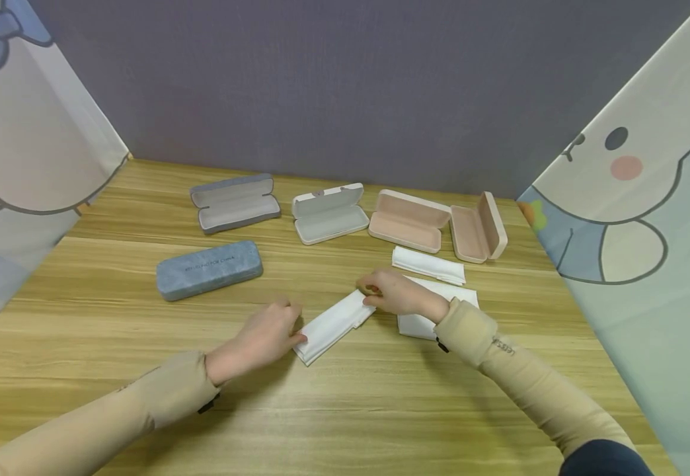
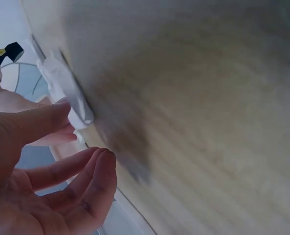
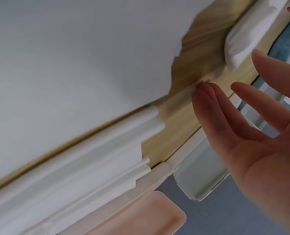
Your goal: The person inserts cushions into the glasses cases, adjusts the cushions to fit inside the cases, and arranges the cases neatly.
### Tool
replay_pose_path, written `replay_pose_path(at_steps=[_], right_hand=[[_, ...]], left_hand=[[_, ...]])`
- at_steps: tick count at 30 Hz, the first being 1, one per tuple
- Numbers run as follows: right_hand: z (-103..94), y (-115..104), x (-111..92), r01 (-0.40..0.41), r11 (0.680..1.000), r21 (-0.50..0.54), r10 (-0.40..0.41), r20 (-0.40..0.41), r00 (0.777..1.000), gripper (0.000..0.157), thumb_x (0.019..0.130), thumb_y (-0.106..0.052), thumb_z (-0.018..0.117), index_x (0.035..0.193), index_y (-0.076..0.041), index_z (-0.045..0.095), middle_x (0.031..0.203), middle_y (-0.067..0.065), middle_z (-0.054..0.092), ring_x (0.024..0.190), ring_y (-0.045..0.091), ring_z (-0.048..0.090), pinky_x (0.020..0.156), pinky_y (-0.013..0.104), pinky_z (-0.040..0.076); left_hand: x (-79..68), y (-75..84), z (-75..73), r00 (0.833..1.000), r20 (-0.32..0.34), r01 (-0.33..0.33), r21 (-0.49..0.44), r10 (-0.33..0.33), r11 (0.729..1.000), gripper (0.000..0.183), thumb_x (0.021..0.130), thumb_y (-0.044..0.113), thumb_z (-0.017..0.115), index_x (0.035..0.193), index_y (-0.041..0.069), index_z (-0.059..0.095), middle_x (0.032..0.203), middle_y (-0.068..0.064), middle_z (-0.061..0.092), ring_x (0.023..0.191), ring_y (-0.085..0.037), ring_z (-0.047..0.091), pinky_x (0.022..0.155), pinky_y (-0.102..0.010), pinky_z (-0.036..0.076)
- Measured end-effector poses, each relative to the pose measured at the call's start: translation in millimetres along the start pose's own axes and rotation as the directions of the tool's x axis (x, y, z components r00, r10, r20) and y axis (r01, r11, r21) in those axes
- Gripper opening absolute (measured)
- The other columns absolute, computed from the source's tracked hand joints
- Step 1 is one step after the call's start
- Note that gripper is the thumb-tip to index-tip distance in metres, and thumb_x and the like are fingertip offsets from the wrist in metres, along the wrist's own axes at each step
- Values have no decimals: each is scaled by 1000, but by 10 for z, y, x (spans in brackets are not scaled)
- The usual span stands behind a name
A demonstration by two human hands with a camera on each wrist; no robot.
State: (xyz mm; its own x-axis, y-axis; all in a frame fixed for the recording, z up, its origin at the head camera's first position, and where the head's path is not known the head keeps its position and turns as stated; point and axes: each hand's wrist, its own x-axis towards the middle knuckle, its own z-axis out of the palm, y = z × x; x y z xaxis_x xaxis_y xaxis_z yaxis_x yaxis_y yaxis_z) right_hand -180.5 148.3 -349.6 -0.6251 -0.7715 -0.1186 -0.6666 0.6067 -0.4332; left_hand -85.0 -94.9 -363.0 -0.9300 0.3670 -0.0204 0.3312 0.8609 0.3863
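Note:
A white cloth (image 1: 334,325), folded into a narrow strip, lies slantwise on the table between both hands. My left hand (image 1: 260,336) is at its near left end, the thumb (image 2: 49,120) right at the cloth's edge. In the left wrist view a gap shows between that thumb and the bent fingers. My right hand (image 1: 400,292) hovers over the far right end; in the right wrist view its loosely bent fingers (image 3: 215,112) stand apart from the cloth (image 3: 250,34). Under the right wrist lies a wider white cloth (image 1: 418,325), and behind it another folded strip (image 1: 428,264).
A closed blue glasses case (image 1: 209,270) lies at the left. Along the back stand open cases: a grey one (image 1: 239,210), a white one with pale lining (image 1: 331,223) and two pink-lined ones, one wide (image 1: 406,230), one turned sideways (image 1: 470,235). A grey wall (image 1: 321,92) rises behind.

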Motion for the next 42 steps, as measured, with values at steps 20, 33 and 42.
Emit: replay_pose_path(at_steps=[20, 33, 42], right_hand=[[100, -28, -41, -101, 992, -73, 98, -47, 994, 26, 87, -12, 70, 109, 1, 68, 101, 11, 63, 84, 17, 58, 74, 27, 50], [46, -14, 78, -169, 985, 23, 169, 1, 986, 9, 84, -5, 71, 90, -1, 66, 87, 9, 65, 78, 15, 59, 70, 24, 49], [75, -19, 29, -171, 980, 102, 172, -6, 985, 5, 85, -5, 68, 85, -4, 64, 82, 6, 64, 73, 11, 54, 67, 22, 45]], left_hand=[[-6, 62, 47, 1000, -2, 17, -26, -17, 999, 17, 76, 7, 77, 66, 5, 64, 69, -4, 59, 62, -14, 52, 53, -27, 44], [62, -23, 5, 997, 60, 61, -102, -55, 993, 16, 78, 9, 76, 68, 5, 64, 68, -3, 62, 64, -14, 52, 58, -26, 43], [15, 12, 49, 1000, 17, 27, -107, -25, 994, 16, 77, 3, 73, 67, 5, 61, 65, -1, 57, 61, -13, 48, 55, -24, 41]])
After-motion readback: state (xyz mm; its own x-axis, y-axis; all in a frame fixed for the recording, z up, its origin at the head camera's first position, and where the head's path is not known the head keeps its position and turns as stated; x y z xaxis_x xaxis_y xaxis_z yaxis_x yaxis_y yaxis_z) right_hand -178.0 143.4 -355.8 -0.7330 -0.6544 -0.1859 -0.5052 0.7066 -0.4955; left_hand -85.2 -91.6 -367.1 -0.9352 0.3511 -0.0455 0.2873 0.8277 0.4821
